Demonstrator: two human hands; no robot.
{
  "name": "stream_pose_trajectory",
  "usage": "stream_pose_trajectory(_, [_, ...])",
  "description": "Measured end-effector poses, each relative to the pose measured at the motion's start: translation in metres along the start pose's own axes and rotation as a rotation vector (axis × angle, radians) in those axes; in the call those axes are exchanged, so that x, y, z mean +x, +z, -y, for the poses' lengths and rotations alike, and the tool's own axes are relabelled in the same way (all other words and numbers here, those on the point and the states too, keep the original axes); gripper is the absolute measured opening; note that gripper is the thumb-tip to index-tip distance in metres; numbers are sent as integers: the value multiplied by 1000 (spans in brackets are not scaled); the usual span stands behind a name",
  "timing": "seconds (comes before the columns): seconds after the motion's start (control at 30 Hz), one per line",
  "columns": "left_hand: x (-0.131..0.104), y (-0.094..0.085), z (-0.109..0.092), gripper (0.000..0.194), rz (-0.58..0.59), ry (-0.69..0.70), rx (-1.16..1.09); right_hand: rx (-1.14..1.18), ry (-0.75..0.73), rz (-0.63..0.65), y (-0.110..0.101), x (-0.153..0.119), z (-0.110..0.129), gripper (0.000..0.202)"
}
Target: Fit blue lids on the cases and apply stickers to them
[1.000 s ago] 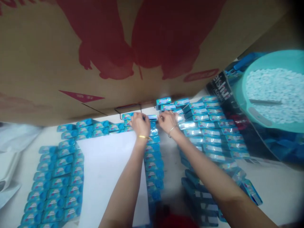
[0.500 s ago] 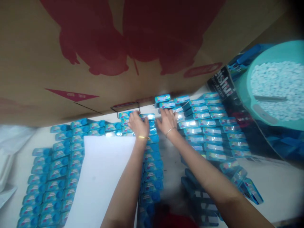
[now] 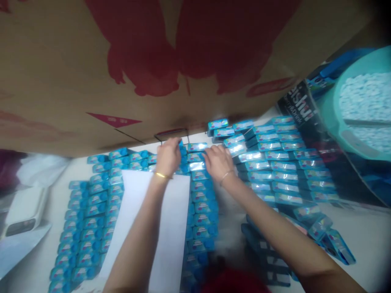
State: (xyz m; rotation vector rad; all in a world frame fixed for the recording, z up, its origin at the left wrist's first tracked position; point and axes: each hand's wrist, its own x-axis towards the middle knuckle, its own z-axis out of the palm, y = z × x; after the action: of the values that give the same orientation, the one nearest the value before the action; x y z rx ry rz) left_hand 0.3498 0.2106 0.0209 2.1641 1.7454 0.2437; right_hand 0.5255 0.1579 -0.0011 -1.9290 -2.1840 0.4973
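My left hand, with a yellow bangle at the wrist, is over the far end of the left-hand rows. Its fingers are curled and closed at a small blue plastic box, mostly hidden by them. My right hand, wearing a thin bracelet, lies low with fingers extended and a little apart. Its thumb side touches or nearly touches the end of another blue box in the neighbouring column. The boxes have printed labels and stand in close rows. Beneath my left forearm lies a white sheet, covering part of the rows.
A large brown carton with red print walls off the far side. At right, a turquoise tub of small pale pieces stands by a black printed box. Tilted blue boxes lie at lower right; a white device is at left.
The view has shifted left, so most things appear further right. My left hand has moved left relative to the boxes and its fingers have curled in. My right hand has drawn slightly nearer to me.
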Motion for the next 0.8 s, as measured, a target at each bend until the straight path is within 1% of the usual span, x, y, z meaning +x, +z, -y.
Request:
stream_pose_trajectory(0.03, [0,-13,17,35,44,15,-5,72,-31,-40,0,-8,10,33])
stream_pose_trajectory(0.07, [-2,-25,33,31,125,28,4,140,-71,-51,3,-17,21,40])
stream_pose_trajectory(0.1, [-6,-35,49,28,229,36,20,197,-124,-31,6,-26,33,45])
stream_pose_trajectory(0.13, [-12,-43,63,25,342,41,40,236,-182,9,11,-34,45,46])
stream_pose_trajectory(0.17, [-20,-49,74,22,448,41,56,260,-237,55,16,-42,55,40])
stream_pose_trajectory(0.2, [-31,-54,84,20,533,38,63,275,-290,97,21,-49,63,30])
stream_pose_trajectory(0.23, [-43,-56,90,18,587,38,63,289,-344,131,26,-56,69,22])
stream_pose_trajectory(0.27, [-57,-58,94,20,614,48,56,306,-397,151,29,-62,71,22])
stream_pose_trajectory(0.3, [-73,-58,97,25,621,69,48,331,-445,156,31,-68,71,26])
stream_pose_trajectory(0.37, [-104,-55,97,39,613,135,60,401,-507,155,33,-81,67,28])
stream_pose_trajectory(0.4, [-120,-54,96,43,604,168,87,443,-512,160,32,-88,66,24])
stream_pose_trajectory(0.43, [-134,-52,95,44,596,195,118,483,-501,173,31,-95,65,25])
stream_pose_trajectory(0.47, [-147,-52,94,40,587,215,150,518,-476,195,31,-103,66,38])
stream_pose_trajectory(0.5, [-158,-52,93,32,573,229,176,551,-443,221,30,-110,69,56])
stream_pose_trajectory(0.53, [-167,-55,91,21,554,242,189,592,-410,249,30,-117,74,73])
stream_pose_trajectory(0.57, [-175,-60,90,15,527,254,187,654,-373,278,31,-122,79,84])
stream_pose_trajectory(0.6, [-181,-66,88,20,484,265,174,748,-313,304,32,-126,84,89])
stream_pose_trajectory(0.63, [-186,-75,86,26,421,275,159,874,-224,332,32,-127,88,88])
stream_pose_trajectory(0.7, [-195,-91,80,29,239,279,149,1156,20,414,30,-122,91,80])
stream_pose_trajectory(0.77, [-204,-100,72,29,62,272,173,1376,231,562,24,-110,87,71])
stream_pose_trajectory(0.8, [-210,-100,68,31,8,270,184,1439,290,648,21,-105,83,69])
